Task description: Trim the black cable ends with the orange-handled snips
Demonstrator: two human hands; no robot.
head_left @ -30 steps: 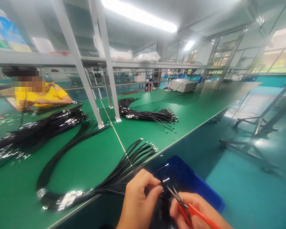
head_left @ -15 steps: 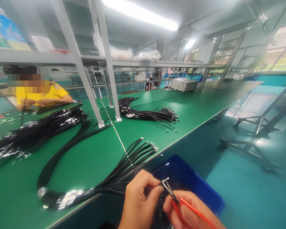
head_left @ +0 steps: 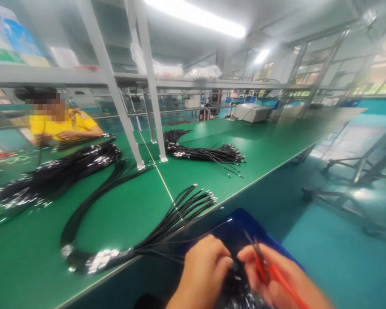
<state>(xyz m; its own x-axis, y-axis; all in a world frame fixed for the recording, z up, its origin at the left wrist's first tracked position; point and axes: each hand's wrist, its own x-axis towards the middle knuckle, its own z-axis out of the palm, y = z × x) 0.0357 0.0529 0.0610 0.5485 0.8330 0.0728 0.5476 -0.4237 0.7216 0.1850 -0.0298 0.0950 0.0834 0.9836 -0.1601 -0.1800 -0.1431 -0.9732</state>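
Low in the head view, my left hand is closed in a pinch, with black cables running in behind it from the bundle on the table edge. What lies between its fingertips is mostly hidden. Just to the right, my right hand grips red-handled scissors, their pointed metal blades tilted up to the left and smeared by motion. The blades are apart from my left hand. Beneath both hands is a dark, shiny heap, over a blue bin.
A green table carries a curved cable bundle, a second bundle farther back and a large pile at left. Shelf posts stand on it. Across it sits a person in yellow. A wheeled metal frame stands at right.
The scissors have drawn away from my left fingertips, up and to the right. Both hands have shifted right, and the whole view has moved slightly.
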